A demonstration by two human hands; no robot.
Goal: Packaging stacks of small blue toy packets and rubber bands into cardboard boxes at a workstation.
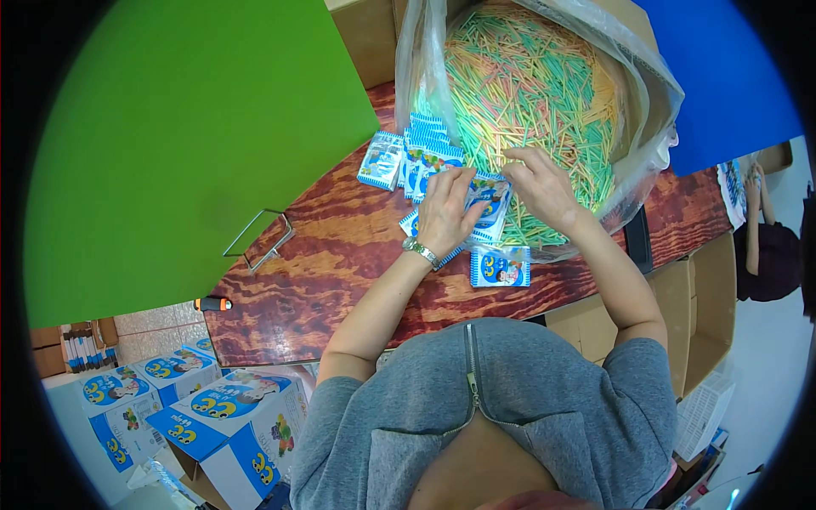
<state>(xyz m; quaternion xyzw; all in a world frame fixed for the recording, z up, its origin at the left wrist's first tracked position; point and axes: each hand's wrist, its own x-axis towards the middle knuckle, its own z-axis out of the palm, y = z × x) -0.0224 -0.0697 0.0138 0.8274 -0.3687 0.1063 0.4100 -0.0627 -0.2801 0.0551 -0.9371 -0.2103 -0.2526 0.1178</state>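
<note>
At the mouth of a clear plastic bag, my left hand [446, 212] has its thumb over a small blue-and-white packet [491, 223] and its fingers along the packet's upper left side. My right hand [544, 187] is by the packet's upper right corner, its fingers bent together in front of the sticks; what lies in them, if anything, is too small to make out. Thin pastel sticks [535, 93] in green, yellow and pink fill the bag. Left of my hands lie several stacked packets [432, 157] and another packet [380, 159]. A single packet [500, 267] rests nearer to me.
The bag [665, 85] lines a cardboard box on the reddish wood-patterned table [331, 246]. A green panel [195, 153] with a metal handle [270, 238] stands left, a blue panel [722, 76] right. Printed cartons [229, 416] sit lower left. Another person [769, 255] is at the far right.
</note>
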